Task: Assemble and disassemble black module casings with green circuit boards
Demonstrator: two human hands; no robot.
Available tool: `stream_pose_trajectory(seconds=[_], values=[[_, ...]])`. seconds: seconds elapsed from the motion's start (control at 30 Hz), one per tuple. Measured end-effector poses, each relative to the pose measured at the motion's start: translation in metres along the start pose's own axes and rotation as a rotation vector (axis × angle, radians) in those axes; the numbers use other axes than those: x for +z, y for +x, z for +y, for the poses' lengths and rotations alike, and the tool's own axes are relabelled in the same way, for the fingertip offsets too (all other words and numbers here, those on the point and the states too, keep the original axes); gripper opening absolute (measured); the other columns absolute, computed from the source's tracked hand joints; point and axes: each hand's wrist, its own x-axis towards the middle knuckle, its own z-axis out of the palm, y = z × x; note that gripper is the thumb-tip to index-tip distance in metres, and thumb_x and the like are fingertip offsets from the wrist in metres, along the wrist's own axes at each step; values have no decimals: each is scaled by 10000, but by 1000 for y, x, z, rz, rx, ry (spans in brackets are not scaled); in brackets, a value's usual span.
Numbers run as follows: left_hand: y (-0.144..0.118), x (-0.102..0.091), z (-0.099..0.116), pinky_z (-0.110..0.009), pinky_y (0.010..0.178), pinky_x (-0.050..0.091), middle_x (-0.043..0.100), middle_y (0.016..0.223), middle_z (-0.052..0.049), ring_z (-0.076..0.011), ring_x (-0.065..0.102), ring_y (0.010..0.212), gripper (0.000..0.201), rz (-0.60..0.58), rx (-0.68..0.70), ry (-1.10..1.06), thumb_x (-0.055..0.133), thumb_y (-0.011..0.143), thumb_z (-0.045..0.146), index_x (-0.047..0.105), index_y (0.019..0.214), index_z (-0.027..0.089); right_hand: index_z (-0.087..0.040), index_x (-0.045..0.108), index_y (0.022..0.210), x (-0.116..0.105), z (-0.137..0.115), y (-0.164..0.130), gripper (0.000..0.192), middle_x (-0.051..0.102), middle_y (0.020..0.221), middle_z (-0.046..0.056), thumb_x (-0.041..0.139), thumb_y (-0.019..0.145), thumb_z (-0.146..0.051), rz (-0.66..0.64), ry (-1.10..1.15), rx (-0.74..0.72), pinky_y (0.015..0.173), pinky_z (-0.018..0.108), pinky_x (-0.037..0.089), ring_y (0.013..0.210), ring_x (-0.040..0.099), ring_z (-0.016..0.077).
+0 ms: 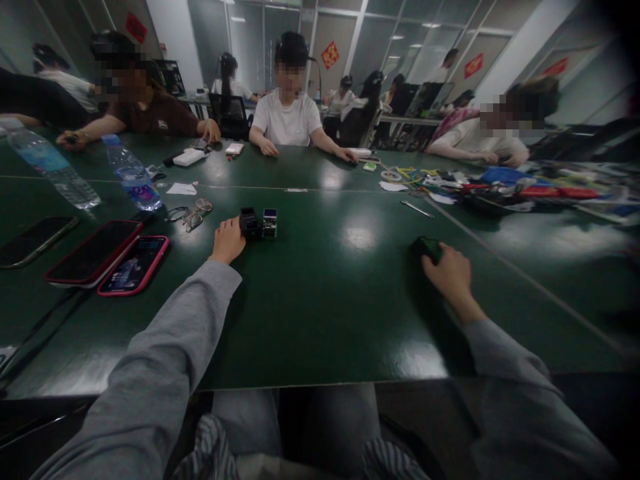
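Left hand (pixel 227 241) lay on the green table (pixel 330 300), arm fully stretched, fingers curled against the near side of a small black block (pixel 250 224). Whether it was truly gripped or only touched, I could not tell; the fingertips were hidden behind the knuckles. A second block (pixel 269 223), pale-faced with blue trim, stood touching the black one on the side away from the hand, so the pair read as one unit pushed or steadied from the left.

Right hand (pixel 450 270) rested palm down, well apart from the left, fingers folded over a dark rounded object (pixel 426 248) at their tips. It looked closed on it, the object mostly covered, probably held flat to the table to keep it from sliding.

Beyond the left hand, just past the black block's outer side: spectacles (pixel 193 215), folded down on the table. Further left of that hand, two phones in red cases (pixel 134 265), face up, side by side, and two water bottles (pixel 131 173) lying tilted.

Past the right hand, a pen (pixel 417 209), and beyond it a heap of coloured cables (pixel 500 183). Other people sat along the far edge, their hands on their own items.
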Motion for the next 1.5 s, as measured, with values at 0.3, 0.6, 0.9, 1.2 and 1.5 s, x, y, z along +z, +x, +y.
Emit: stream_pose_trajectory(seconds=[0.3, 0.6, 0.9, 1.2, 1.5], values=[[2, 3, -3, -525, 1014, 444, 559, 1352, -197, -354, 492, 1264, 533, 1, 6, -27, 419, 883, 158, 429, 1412, 100, -127, 516, 1361, -10, -262, -24, 490, 610, 1169, 181, 420, 968, -403, -78, 492, -551, 914, 461, 477, 1089, 542, 314], [1, 2, -2, -525, 1008, 454, 565, 1343, -200, -350, 501, 1259, 560, 21, 9, -25, 450, 856, 138, 423, 1414, 106, -84, 523, 1298, -11, -280, -19, 457, 527, 1247, 211, 526, 899, -308, -20, 506, -390, 964, 520, 433, 1212, 438, 368], [7, 13, -9, -514, 1048, 440, 521, 1400, -226, -338, 499, 1295, 687, 61, 66, -86, 458, 852, 136, 266, 1508, 74, -152, 319, 1492, -61, -316, -73, 581, 234, 1614, 125, 425, 927, -240, -119, 591, -789, 1186, 469, 206, 1487, 207, 262], [7, 7, -5, -470, 1037, 460, 530, 1380, -183, -294, 538, 1248, 679, 28, 167, -111, 410, 863, 95, 300, 1529, 168, -156, 335, 1496, -46, -320, -77, 558, 208, 1634, 113, 411, 973, -332, -310, 618, -863, 1193, 498, 220, 1485, 257, 252], [5, 1, 1, -469, 1066, 442, 524, 1395, -155, -285, 512, 1287, 686, -6, 142, -138, 417, 834, 50, 350, 1501, 194, -141, 502, 1340, -55, -321, -76, 430, 369, 1530, 167, 442, 971, -354, -287, 587, -857, 979, 513, 427, 1234, 523, 336]])
